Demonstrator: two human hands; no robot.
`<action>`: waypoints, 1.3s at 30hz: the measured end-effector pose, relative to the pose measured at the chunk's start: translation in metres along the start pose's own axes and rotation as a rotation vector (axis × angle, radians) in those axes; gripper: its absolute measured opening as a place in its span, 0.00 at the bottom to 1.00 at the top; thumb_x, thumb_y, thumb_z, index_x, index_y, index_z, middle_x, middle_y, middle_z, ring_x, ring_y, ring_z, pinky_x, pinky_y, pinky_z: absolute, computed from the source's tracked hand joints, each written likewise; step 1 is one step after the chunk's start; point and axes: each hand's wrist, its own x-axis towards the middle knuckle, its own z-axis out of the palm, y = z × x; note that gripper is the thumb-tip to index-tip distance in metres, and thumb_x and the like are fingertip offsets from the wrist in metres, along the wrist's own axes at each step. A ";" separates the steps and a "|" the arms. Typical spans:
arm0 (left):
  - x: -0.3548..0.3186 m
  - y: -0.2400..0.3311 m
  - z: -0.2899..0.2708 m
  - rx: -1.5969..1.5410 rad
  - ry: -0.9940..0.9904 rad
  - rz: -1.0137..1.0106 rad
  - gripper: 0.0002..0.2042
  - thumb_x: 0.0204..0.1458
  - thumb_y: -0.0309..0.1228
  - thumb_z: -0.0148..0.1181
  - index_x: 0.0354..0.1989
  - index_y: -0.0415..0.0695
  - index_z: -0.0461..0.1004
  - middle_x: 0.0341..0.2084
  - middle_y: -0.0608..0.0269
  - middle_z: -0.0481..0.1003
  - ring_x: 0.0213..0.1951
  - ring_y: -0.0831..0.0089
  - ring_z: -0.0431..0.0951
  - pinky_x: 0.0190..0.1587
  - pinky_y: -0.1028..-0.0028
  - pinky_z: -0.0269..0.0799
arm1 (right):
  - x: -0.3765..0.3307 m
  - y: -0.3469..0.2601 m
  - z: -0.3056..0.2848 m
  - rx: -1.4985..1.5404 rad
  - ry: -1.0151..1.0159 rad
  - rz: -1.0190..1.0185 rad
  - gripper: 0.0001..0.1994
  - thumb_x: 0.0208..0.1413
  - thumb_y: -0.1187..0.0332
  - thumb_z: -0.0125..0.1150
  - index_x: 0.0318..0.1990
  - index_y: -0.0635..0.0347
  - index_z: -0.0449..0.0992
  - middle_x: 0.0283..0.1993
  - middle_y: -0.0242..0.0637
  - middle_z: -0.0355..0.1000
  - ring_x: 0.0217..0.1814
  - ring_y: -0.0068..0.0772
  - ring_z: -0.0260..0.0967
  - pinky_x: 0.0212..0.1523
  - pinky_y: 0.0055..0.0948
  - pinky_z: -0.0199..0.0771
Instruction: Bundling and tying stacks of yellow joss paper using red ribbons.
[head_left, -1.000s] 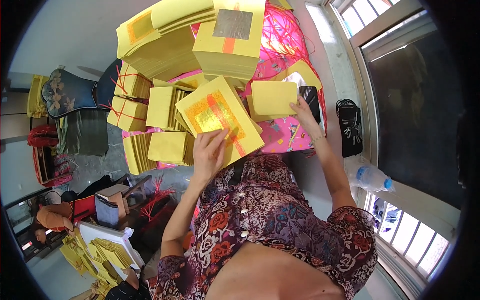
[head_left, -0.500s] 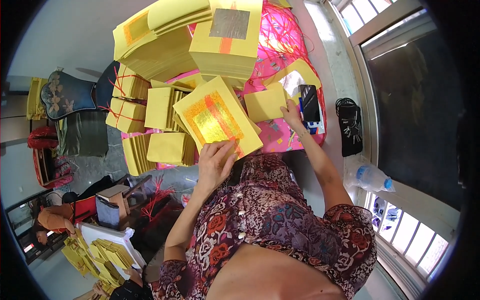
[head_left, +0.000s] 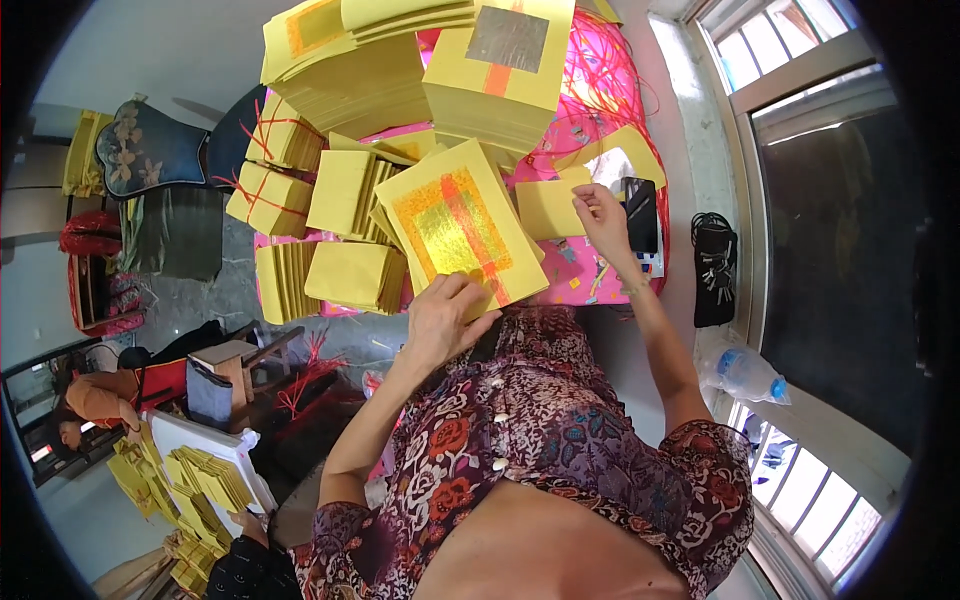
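My left hand rests flat on the near edge of a stack of yellow paper sheets whose top sheet has a gold square and orange border. My right hand pinches the corner of a smaller plain yellow sheet lying just right of that stack. Both sit on a pink-covered table. A black phone lies right beside my right hand.
Tall stacks of yellow paper and tied bundles crowd the far and left side of the table. Red strings lie at the back right. A plastic bottle lies by the window. Another person sits at lower left near more yellow sheets.
My right hand has pulled the small yellow sheet leftward, away from the phone. My left hand slid a little nearer along the big stack's edge.
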 end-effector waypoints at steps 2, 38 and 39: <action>0.000 -0.001 -0.002 -0.023 -0.007 -0.037 0.13 0.43 0.36 0.74 0.35 0.45 0.81 0.35 0.64 0.78 0.37 0.62 0.79 0.39 0.67 0.76 | -0.006 -0.055 -0.003 0.090 -0.116 0.044 0.08 0.59 0.69 0.63 0.43 0.62 0.77 0.39 0.33 0.76 0.39 0.22 0.74 0.40 0.23 0.73; 0.012 0.005 -0.018 -0.342 0.044 -0.346 0.12 0.48 0.34 0.71 0.40 0.44 0.83 0.35 0.57 0.79 0.39 0.61 0.79 0.44 0.66 0.74 | -0.020 -0.159 0.015 -0.267 -0.756 -0.507 0.09 0.56 0.65 0.64 0.38 0.60 0.75 0.35 0.39 0.72 0.37 0.42 0.73 0.35 0.36 0.71; 0.014 0.009 -0.021 -0.339 0.049 -0.346 0.12 0.48 0.34 0.71 0.40 0.44 0.83 0.35 0.57 0.79 0.39 0.61 0.79 0.44 0.66 0.74 | -0.016 -0.162 0.015 -0.273 -0.750 -0.454 0.09 0.57 0.64 0.63 0.37 0.60 0.75 0.36 0.39 0.72 0.39 0.45 0.73 0.38 0.38 0.72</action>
